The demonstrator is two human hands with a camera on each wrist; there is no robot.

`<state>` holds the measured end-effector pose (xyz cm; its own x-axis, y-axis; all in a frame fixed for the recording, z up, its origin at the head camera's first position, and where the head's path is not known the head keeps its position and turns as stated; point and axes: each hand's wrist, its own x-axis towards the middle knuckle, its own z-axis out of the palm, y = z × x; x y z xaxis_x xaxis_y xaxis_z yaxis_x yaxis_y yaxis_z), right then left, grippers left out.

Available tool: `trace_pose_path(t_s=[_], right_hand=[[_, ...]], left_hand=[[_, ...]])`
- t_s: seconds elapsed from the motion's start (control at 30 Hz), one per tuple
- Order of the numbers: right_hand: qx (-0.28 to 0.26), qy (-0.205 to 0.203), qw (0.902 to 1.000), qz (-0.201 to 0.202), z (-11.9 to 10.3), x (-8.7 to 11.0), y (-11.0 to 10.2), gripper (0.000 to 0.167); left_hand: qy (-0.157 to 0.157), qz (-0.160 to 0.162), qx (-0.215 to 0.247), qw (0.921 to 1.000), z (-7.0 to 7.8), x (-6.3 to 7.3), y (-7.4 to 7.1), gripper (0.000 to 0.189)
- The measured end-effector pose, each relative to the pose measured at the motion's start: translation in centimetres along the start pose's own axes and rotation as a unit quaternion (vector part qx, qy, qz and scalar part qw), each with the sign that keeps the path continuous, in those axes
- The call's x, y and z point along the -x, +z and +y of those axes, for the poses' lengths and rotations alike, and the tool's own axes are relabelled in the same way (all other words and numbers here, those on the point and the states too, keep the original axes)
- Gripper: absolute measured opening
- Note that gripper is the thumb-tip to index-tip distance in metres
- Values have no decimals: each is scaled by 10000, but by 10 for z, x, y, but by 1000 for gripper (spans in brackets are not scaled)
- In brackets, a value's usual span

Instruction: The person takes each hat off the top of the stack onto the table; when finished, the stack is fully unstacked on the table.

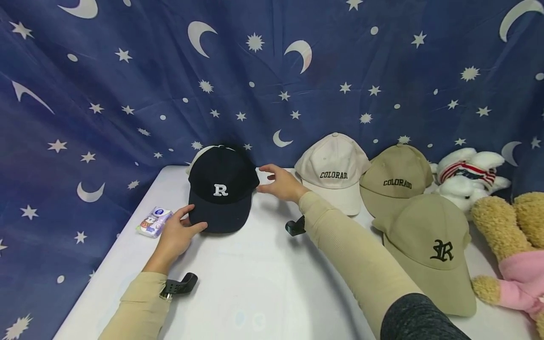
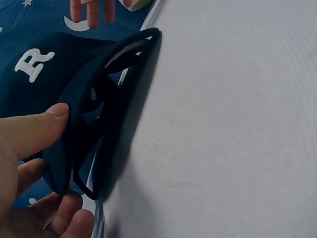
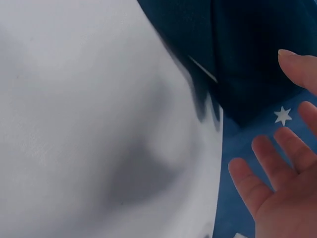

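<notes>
A navy cap with a white letter R sits at the back left of the white table, its brim toward me. Behind its crown shows the edge of a whitish cap, mostly hidden. My left hand pinches the navy brim at its left side, thumb on top and fingers beneath, as the left wrist view shows. Under that brim, another dark brim edge appears near the table. My right hand is beside the crown's right side, fingers spread and holding nothing; in the right wrist view, the palm faces the camera.
A small purple-and-white packet lies left of the navy cap. To the right are a cream Colorado cap, a tan Colorado cap, a khaki cap, a white plush toy and a brown plush toy in pink. A starry curtain hangs behind.
</notes>
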<state>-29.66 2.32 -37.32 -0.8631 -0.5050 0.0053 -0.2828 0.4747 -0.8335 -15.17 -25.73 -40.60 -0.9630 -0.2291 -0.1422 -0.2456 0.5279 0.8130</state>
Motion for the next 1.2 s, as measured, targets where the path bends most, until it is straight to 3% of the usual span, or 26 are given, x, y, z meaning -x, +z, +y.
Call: trace_pose_path(t_s=[0.3, 0.57, 1.2], right_hand=[[99, 132, 9998, -137, -9, -5, 2, 58], [28, -45, 9995, -306, -14, -7, 8, 50], [236, -474, 9985, 164, -21, 7, 6, 46]], left_hand=[[-41, 4, -91, 9999, -4, -3, 4, 76], [-114, 18, -186, 9998, -2, -1, 4, 75], [38, 100, -222, 9997, 5, 1, -2, 79]])
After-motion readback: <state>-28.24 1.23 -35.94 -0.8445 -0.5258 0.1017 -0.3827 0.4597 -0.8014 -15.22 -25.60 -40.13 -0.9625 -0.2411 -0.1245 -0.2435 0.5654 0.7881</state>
